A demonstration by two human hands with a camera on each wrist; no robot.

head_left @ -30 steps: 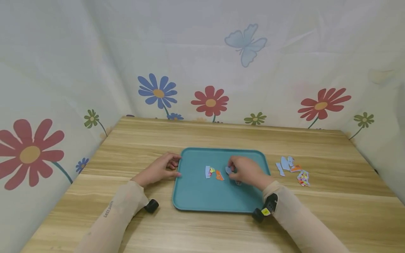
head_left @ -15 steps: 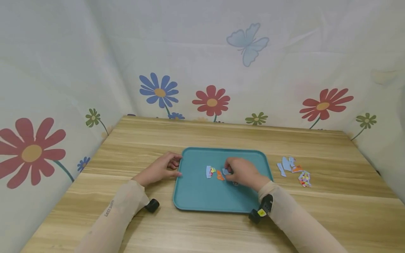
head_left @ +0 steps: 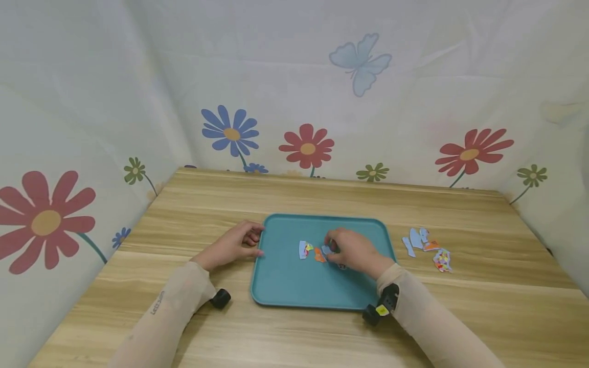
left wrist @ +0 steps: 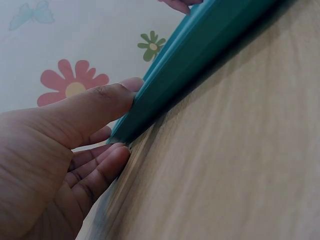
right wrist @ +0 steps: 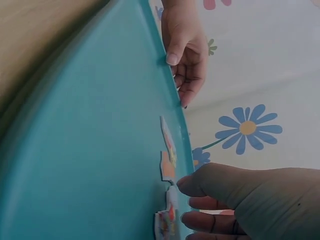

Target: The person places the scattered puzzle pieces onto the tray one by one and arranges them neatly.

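Thumb and fingers spread, the left hand (head_left: pixel 231 246) touches the teal tray (head_left: pixel 294 286) at nine o'clock, presumably steadying it, while the right hand (head_left: pixel 356 250) pinches a pale-blue piece (head_left: pixel 326 250) at the orange piece's (head_left: pixel 319 255) two o'clock, likely for fine control

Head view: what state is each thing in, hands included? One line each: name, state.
Tray, resting on the table
Left hand, thumb on the tray's rim
Right hand, over the tray, grip unclear
Patterned piece, lying in the tray
Orange piece, lying in the tray
Blue piece, at the right hand's fingertips
Lowest piece, in the tray, partly hidden by the right hand
Loose pieces, on the table, right of the tray
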